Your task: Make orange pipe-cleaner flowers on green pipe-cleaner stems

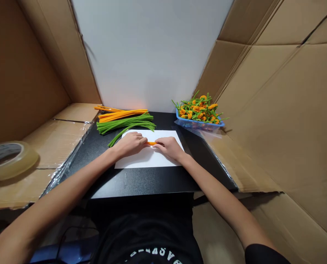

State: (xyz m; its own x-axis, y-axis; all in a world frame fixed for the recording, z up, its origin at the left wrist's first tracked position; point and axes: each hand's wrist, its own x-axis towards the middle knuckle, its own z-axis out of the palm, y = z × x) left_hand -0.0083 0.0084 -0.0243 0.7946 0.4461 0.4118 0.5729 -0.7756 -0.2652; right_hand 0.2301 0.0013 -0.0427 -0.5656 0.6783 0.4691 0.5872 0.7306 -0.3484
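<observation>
Between my two hands is an orange pipe cleaner (151, 143), its middle stretch showing and its ends hidden in my fingers. My left hand (133, 143) pinches one end, and my right hand (169, 147) pinches the other. Both are over a white sheet of paper (147, 161) on the black table. Just beyond my left hand lies a bundle of green pipe cleaners (119, 124), a few of them reaching the paper's edge. Behind that bundle are several loose orange pipe cleaners (125, 115).
A blue basket (201, 124) at the back right is heaped with orange and green pipe-cleaner flowers (197, 109). A roll of clear tape (28, 161) rests on cardboard at the left. Cardboard walls (284, 110) flank the black table (130, 183), with a white panel (152, 47) behind.
</observation>
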